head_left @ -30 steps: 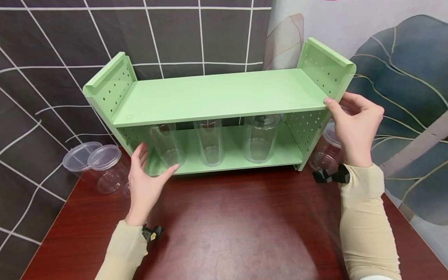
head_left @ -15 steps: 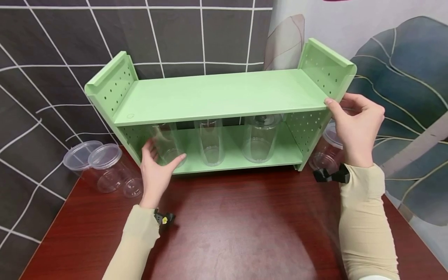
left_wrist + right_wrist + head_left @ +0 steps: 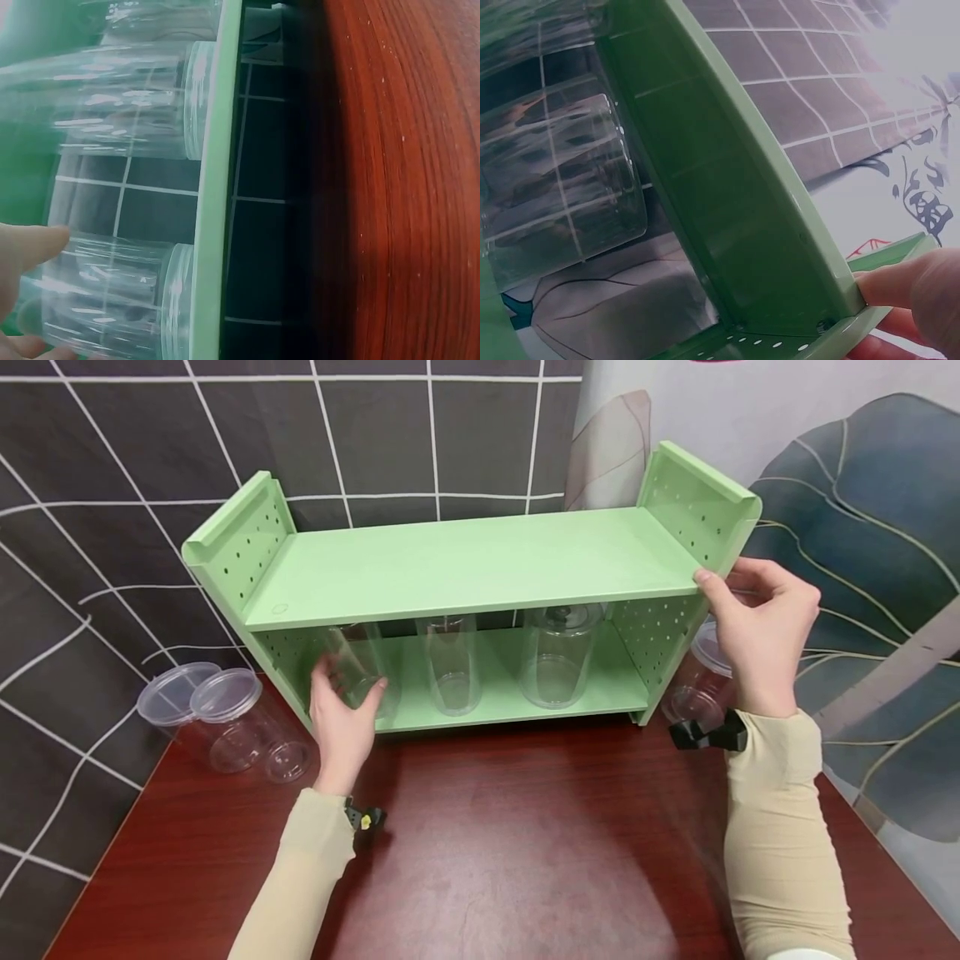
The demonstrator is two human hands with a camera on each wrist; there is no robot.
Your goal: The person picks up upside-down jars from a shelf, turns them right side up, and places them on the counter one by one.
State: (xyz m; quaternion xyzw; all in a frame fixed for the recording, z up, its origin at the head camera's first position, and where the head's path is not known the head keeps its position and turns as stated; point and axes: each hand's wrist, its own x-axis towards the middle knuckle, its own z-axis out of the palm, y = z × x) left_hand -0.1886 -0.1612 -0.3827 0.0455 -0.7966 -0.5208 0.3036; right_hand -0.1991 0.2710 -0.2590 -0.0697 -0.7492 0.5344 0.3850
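Head view shows us our left hand moved forward from the front edge of the green rack into its lower shelf, where its fingers and thumb now curl round the leftmost clear cup; a second ago that hand was only open beside it. We judge the grasp is made and the cup is ready to leave the rack. Our right hand has not shifted: it pinches the rack's right end panel at the top shelf, steadying it. The lower shelf holds three clear cups, all seemingly empty: the gripped one at the left, a tall cup in the middle and a wider lidded cup at the right. Left of the rack, two lidded cups lie on the red table; another cup stands behind the right panel.
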